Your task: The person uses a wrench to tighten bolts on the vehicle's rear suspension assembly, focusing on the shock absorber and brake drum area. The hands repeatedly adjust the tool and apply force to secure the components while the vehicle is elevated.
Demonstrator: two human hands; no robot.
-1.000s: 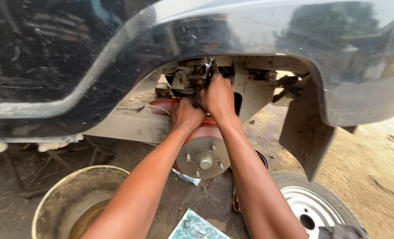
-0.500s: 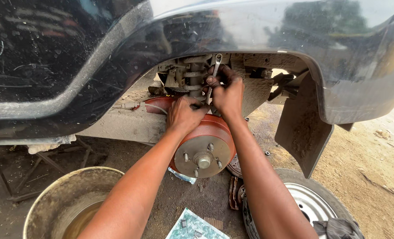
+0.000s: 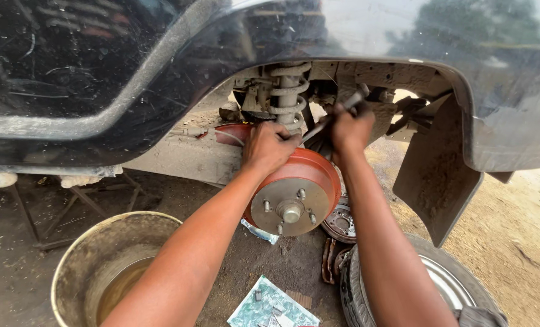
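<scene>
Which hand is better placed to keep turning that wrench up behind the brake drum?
Probably the right hand: its fingers are closed on the wrench, up in the wheel arch beside the coil spring. The left hand rests on top of the red brake drum, better suited to steadying.

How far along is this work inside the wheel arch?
Done: the wheel is off and lies on the ground, leaving the red brake drum bare on its hub. In hand: the left hand rests on top of the drum, and the right hand grips a metal tool angled up beside the coil spring. Left: the drum is still mounted, and the wheel is not refitted.
</scene>
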